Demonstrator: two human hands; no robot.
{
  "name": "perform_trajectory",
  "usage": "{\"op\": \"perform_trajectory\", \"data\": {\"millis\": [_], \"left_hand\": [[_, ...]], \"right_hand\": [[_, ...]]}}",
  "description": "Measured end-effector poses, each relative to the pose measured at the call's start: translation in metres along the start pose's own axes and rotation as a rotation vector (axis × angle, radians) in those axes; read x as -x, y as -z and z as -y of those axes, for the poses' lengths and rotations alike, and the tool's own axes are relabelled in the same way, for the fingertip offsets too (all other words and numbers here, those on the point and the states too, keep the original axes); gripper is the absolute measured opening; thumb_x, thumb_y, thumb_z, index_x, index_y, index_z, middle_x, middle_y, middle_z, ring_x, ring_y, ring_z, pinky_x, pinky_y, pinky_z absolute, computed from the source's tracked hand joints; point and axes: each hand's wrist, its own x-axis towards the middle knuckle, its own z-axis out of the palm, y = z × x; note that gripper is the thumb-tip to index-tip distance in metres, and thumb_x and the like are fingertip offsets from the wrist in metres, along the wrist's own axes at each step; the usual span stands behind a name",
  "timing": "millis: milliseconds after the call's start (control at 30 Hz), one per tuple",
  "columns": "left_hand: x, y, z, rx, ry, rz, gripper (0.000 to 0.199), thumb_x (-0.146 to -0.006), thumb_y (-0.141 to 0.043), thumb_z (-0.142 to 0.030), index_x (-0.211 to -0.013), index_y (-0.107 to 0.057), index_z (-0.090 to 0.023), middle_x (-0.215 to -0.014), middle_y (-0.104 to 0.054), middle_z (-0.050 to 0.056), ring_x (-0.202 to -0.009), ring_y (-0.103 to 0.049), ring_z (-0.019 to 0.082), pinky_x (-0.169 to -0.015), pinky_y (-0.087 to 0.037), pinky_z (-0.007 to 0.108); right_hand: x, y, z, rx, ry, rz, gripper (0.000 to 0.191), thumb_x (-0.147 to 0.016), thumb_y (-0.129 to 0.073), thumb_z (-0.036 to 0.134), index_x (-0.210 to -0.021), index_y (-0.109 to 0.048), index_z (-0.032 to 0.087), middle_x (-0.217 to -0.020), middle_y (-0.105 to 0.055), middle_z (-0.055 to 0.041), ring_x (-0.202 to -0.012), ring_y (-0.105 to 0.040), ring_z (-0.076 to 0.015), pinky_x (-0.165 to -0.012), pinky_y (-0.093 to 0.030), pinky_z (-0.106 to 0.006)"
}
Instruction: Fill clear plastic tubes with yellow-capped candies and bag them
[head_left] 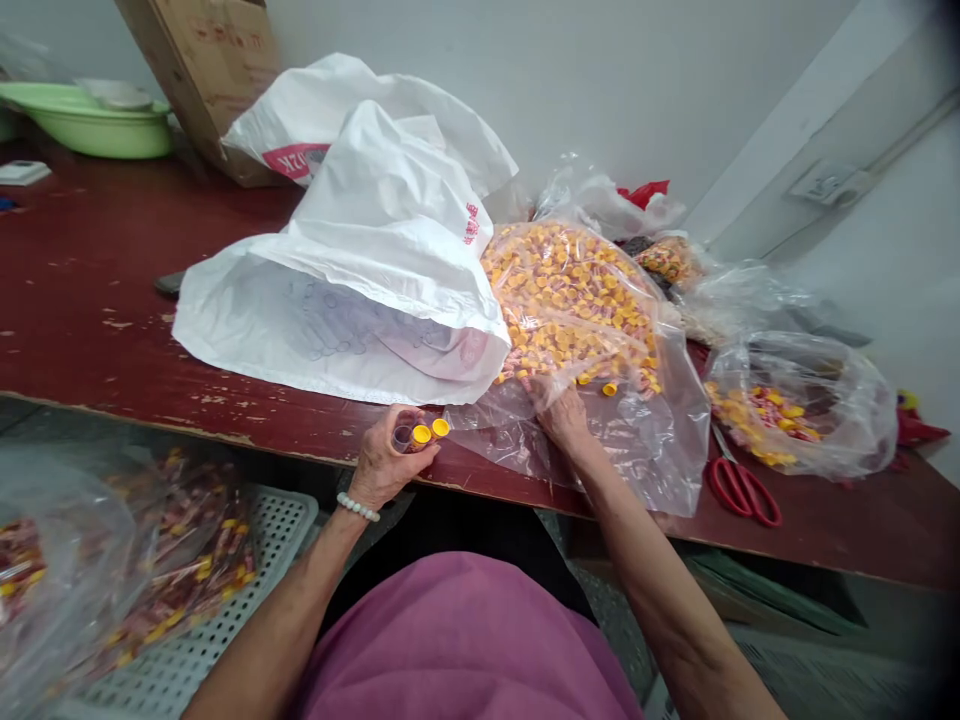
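My left hand (386, 455) grips small clear tubes with yellow caps (421, 433) at frame centre; right hand (561, 412) digs, fingers spread, in clear plastic bag of yellow caps (577, 300). Bag overhangs dark red bench (82, 300); caps could spill.

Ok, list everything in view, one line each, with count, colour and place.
table: one, dark red, across the view
white sack: one, lying at centre
clear bag of caps: one, yellow and pink contents, right of the sack
smaller clear bag: one, far right
scissors: one, red, near the front edge
basin: one, green, far left corner
cardboard box: one, brown, at the back
basket: one, white, below the table
left hand: holds small tubes with yellow caps
right hand: inside the clear bag
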Motion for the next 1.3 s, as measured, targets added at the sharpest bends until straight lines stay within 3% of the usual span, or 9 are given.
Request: {"op": "perform_trajectory", "data": {"millis": [167,267,400,500,600,733,900,1100,1300], "left_hand": [[0.001,0.000,-0.002,0.002,0.011,-0.004,0.039,-0.060,-0.071,-0.023,-0.095,-0.052,-0.019,-0.088,-0.065,0.002,-0.069,-0.064,0.015,-0.064,-0.053,0.027],[0.000,-0.001,-0.003,0.004,0.004,0.005,0.040,-0.060,-0.071,-0.022,-0.096,-0.053,-0.019,-0.088,-0.065,0.002,-0.071,-0.064,0.015,-0.066,-0.053,0.027],[0.000,-0.002,-0.001,-0.009,-0.006,0.001,0.040,-0.060,-0.071,-0.023,-0.096,-0.054,-0.019,-0.090,-0.065,0.003,-0.074,-0.064,0.016,-0.068,-0.053,0.028],[0.000,-0.003,0.000,-0.015,-0.011,0.010,0.039,-0.061,-0.071,-0.025,-0.095,-0.054,-0.019,-0.091,-0.066,0.004,-0.076,-0.064,0.017,-0.069,-0.052,0.029],[0.000,-0.003,0.001,-0.037,-0.028,0.007,0.037,-0.062,-0.071,-0.028,-0.094,-0.054,-0.019,-0.088,-0.066,0.003,-0.076,-0.063,0.017,-0.069,-0.051,0.029],[-0.001,-0.002,0.000,-0.050,-0.064,0.005,0.033,-0.065,-0.069,-0.030,-0.093,-0.054,-0.019,-0.087,-0.065,0.003,-0.079,-0.062,0.017,-0.070,-0.050,0.029],[-0.001,0.000,-0.001,-0.054,-0.069,0.006,0.035,-0.065,-0.069,-0.030,-0.094,-0.054,-0.019,-0.086,-0.065,0.004,-0.077,-0.062,0.017,-0.071,-0.049,0.029],[-0.002,0.001,0.001,-0.081,-0.106,-0.002,0.034,-0.067,-0.066,-0.038,-0.093,-0.056,-0.018,-0.088,-0.065,0.006,-0.079,-0.061,0.020,-0.072,-0.048,0.032],[-0.002,-0.002,0.001,-0.105,-0.059,-0.007,0.038,-0.064,-0.069,-0.038,-0.094,-0.055,-0.018,-0.087,-0.066,0.004,-0.077,-0.062,0.019,-0.068,-0.049,0.029]], "right_hand": [[0.025,0.025,-0.016,-0.010,-0.112,0.014,0.021,-0.082,-0.048,0.025,-0.090,-0.063,0.012,-0.091,-0.064,-0.0136,-0.083,-0.059,-0.0222,-0.078,-0.045,-0.037],[0.057,0.055,-0.011,-0.316,-0.290,-0.034,0.030,-0.083,-0.052,0.037,-0.100,-0.060,0.013,-0.080,-0.064,-0.0079,-0.066,-0.058,-0.0171,-0.060,-0.048,-0.031],[0.074,0.063,0.061,-0.811,-0.185,-0.054,0.031,-0.083,-0.056,0.037,-0.109,-0.058,0.021,-0.091,-0.064,-0.0038,-0.066,-0.058,-0.0113,-0.058,-0.048,-0.025],[0.065,0.037,0.123,-1.005,-0.056,0.042,0.026,-0.085,-0.054,0.034,-0.108,-0.058,0.022,-0.096,-0.065,-0.0040,-0.068,-0.058,-0.0103,-0.061,-0.049,-0.025],[0.056,0.004,0.150,-1.007,-0.001,0.118,0.028,-0.086,-0.053,0.035,-0.110,-0.057,0.020,-0.097,-0.065,-0.0044,-0.076,-0.060,-0.0122,-0.068,-0.050,-0.026],[0.057,-0.010,0.143,-0.755,0.108,0.204,0.033,-0.086,-0.055,0.036,-0.115,-0.056,0.021,-0.103,-0.063,-0.0053,-0.087,-0.059,-0.0160,-0.078,-0.049,-0.031],[0.061,0.002,0.133,-0.608,0.249,0.081,0.026,-0.091,-0.042,0.028,-0.114,-0.055,0.023,-0.127,-0.049,-0.0078,-0.113,-0.048,-0.0203,-0.096,-0.040,-0.040],[0.066,-0.003,0.142,-0.264,0.438,0.182,0.028,-0.086,-0.052,0.039,-0.110,-0.059,0.027,-0.134,-0.041,-0.0079,-0.113,-0.042,-0.0271,-0.096,-0.036,-0.049],[0.072,0.026,0.111,-0.383,0.393,0.029,0.027,-0.088,-0.048,0.031,-0.112,-0.057,0.023,-0.130,-0.044,-0.0094,-0.113,-0.047,-0.0216,-0.095,-0.040,-0.039]]}}
